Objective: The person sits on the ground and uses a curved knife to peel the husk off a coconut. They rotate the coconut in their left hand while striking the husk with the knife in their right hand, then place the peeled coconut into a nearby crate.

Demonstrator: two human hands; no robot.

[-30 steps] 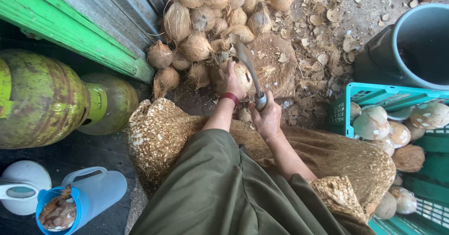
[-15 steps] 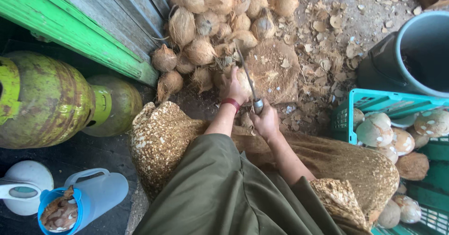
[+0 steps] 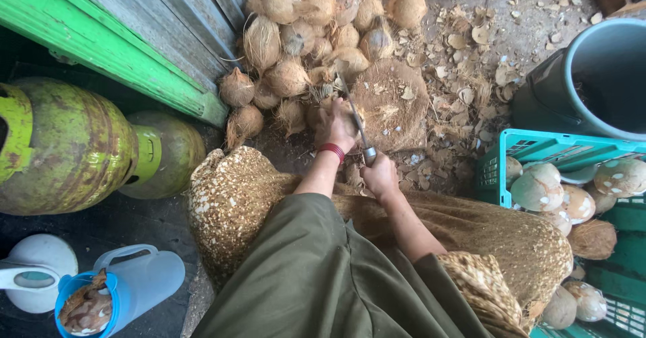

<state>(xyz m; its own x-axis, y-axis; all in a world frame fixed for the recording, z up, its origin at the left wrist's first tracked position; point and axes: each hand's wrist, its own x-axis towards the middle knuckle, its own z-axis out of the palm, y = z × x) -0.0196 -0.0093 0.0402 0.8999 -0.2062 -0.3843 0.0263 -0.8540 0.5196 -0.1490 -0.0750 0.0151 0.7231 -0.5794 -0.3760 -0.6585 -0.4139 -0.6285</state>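
Left hand [image 3: 334, 124] clasps a husked coconut [image 3: 323, 112] near the coconut pile [image 3: 316, 21]. Right hand [image 3: 378, 175] grips a blade [image 3: 353, 116] by its handle, edge against the coconut. Teal crate [image 3: 531, 146] lies right.

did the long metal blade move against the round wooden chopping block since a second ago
Yes. The long metal blade swung from lying over the round wooden chopping block toward its left edge, standing more upright beside the brown coconut pile.
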